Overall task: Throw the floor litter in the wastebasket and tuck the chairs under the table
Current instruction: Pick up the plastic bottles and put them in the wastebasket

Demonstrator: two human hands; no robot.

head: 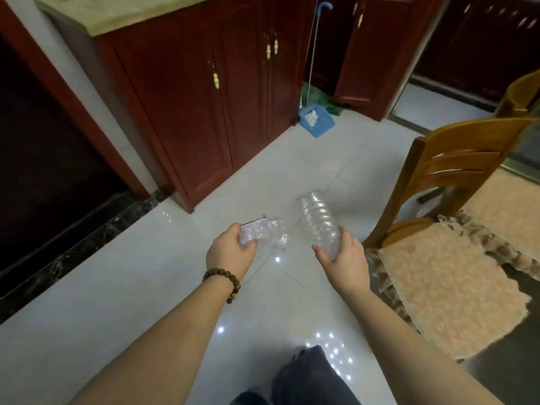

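Observation:
My left hand (229, 252), with a bead bracelet on the wrist, grips a crumpled clear plastic wrapper (267, 235) above the pale tiled floor. My right hand (342, 255) holds a clear ribbed plastic bottle (320, 220) by its lower end, the bottle pointing away from me. A wooden chair (444, 176) with a fluffy peach seat cushion (450, 287) stands just right of my right hand, pulled out. No wastebasket and no table are in view.
Dark red cabinets (204, 106) line the far wall. A blue dustpan (317, 119) with white scraps and a long-handled broom lean in the gap between cabinets. A second chair back (523, 95) shows at the far right. My knee (309, 375) is at the bottom.

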